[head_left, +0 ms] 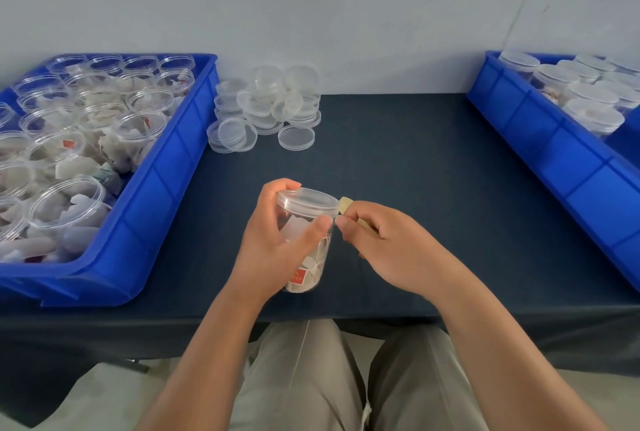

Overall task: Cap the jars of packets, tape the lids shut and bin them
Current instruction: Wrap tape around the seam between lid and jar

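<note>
Left hand (273, 243) curled round a clear jar (317, 257) of packets at the tabletop's (415, 170) near edge, long axis near upright, lid (306, 202) end tipped away; red packet tag, writing unreadable. Right hand (391, 243) pinches a beige tape strip (345, 204) beside the lid's rim. Beyond: loose lids (266, 108); left bin (166, 181) of open jars, right bin (554, 153) of capped jars

Clear glossy plastic jar (304, 250)
</note>
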`<state>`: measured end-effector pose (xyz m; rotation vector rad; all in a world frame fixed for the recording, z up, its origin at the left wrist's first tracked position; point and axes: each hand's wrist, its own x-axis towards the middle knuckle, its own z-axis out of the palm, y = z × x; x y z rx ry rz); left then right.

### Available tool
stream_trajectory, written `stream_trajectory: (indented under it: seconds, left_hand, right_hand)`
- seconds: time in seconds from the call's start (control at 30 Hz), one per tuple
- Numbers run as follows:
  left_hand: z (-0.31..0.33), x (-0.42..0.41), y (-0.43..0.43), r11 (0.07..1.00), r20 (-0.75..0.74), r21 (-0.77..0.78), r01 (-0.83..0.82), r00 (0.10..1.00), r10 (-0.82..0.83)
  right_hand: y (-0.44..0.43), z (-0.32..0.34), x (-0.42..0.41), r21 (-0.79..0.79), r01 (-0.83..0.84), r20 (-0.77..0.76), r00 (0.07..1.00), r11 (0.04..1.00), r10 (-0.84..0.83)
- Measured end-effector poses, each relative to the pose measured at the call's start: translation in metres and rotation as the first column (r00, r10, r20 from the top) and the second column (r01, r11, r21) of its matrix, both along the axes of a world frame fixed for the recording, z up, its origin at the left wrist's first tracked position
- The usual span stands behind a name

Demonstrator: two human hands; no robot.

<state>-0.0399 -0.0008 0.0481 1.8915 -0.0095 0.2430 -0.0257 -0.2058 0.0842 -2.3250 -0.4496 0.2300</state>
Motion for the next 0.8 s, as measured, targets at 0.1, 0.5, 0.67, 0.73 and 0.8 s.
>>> stream_trajectory:
  seconds: [0.1,0.5,0.67,0.73,0.8]
  left_hand:
    - [-0.002,0.0,-0.001,0.999,0.041,0.043,-0.026,0.999,0.024]
    - [-0.003,0.001,-0.003,0.995,0.059,0.074,-0.061,0.997,0.056]
    - [0.001,-0.002,0.002,0.996,-0.038,-0.088,0.01,0.999,-0.013]
    - [0.004,-0.003,0.007,0.989,-0.086,-0.145,0.042,0.995,-0.054]
    - [0.006,-0.005,0.013,0.981,-0.127,-0.181,0.077,0.987,-0.101]
  right_hand:
    - [0.001,-0.001,0.001,-0.008,0.011,0.0,1.0,1.0,-0.011]
    - [0.004,0.001,0.0,-0.054,0.031,0.014,0.999,0.998,-0.03]
    - [-0.001,0.0,-0.002,-0.063,0.003,-0.009,1.0,0.998,-0.003]
    - [-0.008,0.003,-0.002,-0.057,-0.047,-0.061,0.997,0.997,0.044]
    - [-0.017,0.009,-0.002,-0.043,-0.119,-0.119,0.986,0.992,0.113]
